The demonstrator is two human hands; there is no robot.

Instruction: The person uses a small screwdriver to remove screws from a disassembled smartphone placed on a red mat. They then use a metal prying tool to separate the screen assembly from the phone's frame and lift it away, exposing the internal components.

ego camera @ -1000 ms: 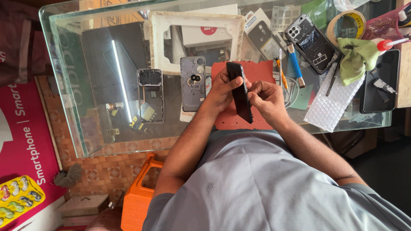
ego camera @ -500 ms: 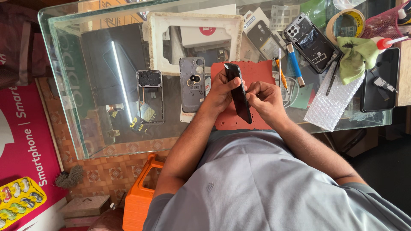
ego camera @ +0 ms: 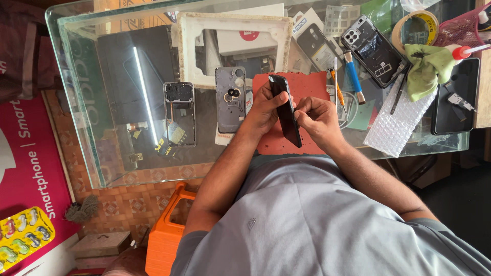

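Note:
A black smartphone (ego camera: 285,110) stands on edge above a red work mat (ego camera: 307,89) on the glass table (ego camera: 102,102). My left hand (ego camera: 263,110) grips the phone from its left side, fingers curled over the top end. My right hand (ego camera: 317,120) presses against the phone's right side with fingertips pinched at its edge; whether it holds a small tool I cannot tell. Left of my hands lie a grey phone back with camera holes (ego camera: 230,99) and an opened phone frame (ego camera: 179,113).
A white frame (ego camera: 186,46) lies at the back. To the right are a blue-handled screwdriver (ego camera: 353,76), an open phone chassis (ego camera: 373,48), a green cloth (ego camera: 429,69), bubble wrap (ego camera: 391,130), a tape roll (ego camera: 417,25) and a dark phone (ego camera: 458,97). An orange stool (ego camera: 166,235) stands below.
The phone has turned more onto its edge between my hands, and my right fingertips have shifted along its side. The table items have not moved.

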